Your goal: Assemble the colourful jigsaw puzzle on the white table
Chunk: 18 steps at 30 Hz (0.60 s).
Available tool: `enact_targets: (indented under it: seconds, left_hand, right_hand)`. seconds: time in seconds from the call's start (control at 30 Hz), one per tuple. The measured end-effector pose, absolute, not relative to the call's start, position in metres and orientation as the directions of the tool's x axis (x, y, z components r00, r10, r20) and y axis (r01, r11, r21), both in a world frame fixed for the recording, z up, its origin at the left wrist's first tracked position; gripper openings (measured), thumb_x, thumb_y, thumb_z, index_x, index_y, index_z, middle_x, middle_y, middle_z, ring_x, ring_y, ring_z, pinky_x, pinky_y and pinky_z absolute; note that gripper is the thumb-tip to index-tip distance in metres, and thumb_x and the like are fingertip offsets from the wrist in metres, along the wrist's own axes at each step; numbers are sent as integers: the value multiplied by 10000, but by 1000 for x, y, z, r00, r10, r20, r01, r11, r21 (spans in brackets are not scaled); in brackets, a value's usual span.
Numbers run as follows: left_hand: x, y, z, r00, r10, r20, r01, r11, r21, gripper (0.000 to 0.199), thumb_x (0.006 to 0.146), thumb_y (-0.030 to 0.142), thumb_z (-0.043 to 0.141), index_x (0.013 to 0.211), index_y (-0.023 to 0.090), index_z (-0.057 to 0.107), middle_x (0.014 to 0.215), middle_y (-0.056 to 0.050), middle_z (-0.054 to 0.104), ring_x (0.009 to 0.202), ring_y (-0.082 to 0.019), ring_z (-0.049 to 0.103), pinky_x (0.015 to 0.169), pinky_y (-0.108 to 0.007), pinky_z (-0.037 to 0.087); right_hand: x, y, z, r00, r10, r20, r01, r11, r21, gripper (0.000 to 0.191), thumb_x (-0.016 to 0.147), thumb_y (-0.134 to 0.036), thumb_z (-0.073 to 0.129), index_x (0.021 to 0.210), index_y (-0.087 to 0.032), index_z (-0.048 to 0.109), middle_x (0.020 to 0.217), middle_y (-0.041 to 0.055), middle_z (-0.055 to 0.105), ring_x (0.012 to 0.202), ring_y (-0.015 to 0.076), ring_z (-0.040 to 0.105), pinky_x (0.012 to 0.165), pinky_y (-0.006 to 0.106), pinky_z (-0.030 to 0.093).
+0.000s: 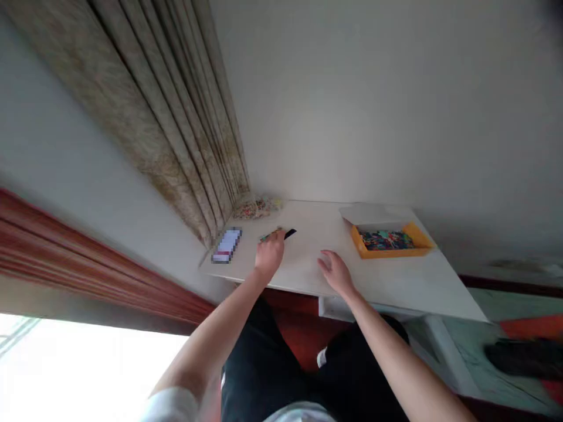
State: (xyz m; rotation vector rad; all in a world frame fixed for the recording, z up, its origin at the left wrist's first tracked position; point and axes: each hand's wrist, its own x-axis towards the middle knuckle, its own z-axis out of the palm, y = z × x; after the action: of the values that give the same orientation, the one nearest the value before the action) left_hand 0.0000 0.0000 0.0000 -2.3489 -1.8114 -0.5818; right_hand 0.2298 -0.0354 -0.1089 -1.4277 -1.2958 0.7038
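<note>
Fingers of the left hand [269, 253] clench a slim green-and-black stick [284, 235] near the far edge of the white worktop [396, 287]; those of the right hand [335, 272] spread open, holding nothing, near a shallow orange tray [387, 253].

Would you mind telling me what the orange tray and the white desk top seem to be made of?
The orange tray looks like coated card, judging by its thin, flat, folded-looking walls, though smooth plastic is possible at this blur. The white desk top seems to be matte laminate: an even, pale surface showing no wood grain.
</note>
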Motion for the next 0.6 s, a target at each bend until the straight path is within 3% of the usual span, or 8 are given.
enact_targets:
  seconds: [0.13, 0.2, 0.27, 0.37, 0.6]
  left_hand:
    - [-13, -29, -22, 173, 793, 585, 868, -403, 289, 321, 961, 62, 564, 1222, 205, 684, 1009, -73, 789, 862, -209, 777, 744, -268, 593]
    - [-12, -43, -33, 151, 709, 689, 793, -503, 344, 262, 990, 81, 540, 1176, 202, 680, 1007, -73, 789, 892, -189, 779, 791, -255, 597]
    - [-7, -56, -42, 121, 655, 746, 726, -571, 383, 237, 1014, 98, 518, 1166, 204, 666, 1010, -73, 786, 917, -179, 780, 815, -253, 603]
    - [1, -70, -51, 80, 637, 767, 677, -600, 427, 237, 1029, 107, 504, 1194, 206, 643, 1024, -73, 782, 937, -179, 781, 821, -260, 614]
    - [9, -80, -58, 146, 628, 764, 624, -658, 421, 275, 1027, 79, 477, 1205, 207, 644, 1065, -75, 779, 987, -171, 777, 867, -261, 624]
  right_hand:
    - [182, -51, -94, 122, 989, -83, -126, -67, -990, 599, 763, -711, 753, 1164, -274, 670, 1235, 129, 712, 1106, 339, 706, 908, 548, 615]
    - [164, -58, -79, -27, 973, -227, -428, -217, -877, 626, 768, -731, 764, 1232, -334, 628, 1306, 91, 688, 1121, 331, 708, 817, 528, 650]
    - [154, -64, -63, -135, 958, -254, -601, -283, -748, 619, 750, -729, 797, 1219, -364, 621, 1290, 52, 697, 1134, 319, 702, 804, 512, 660]
    - [150, -68, -45, -157, 965, -210, -687, -259, -679, 551, 752, -671, 838, 1164, -361, 645, 1209, 12, 725, 1110, 283, 697, 804, 453, 661]
    - [160, -80, -34, -115, 970, -215, -691, -234, -684, 558, 727, -468, 909, 1215, -383, 650, 1212, -21, 731, 1069, 247, 688, 789, 412, 663]
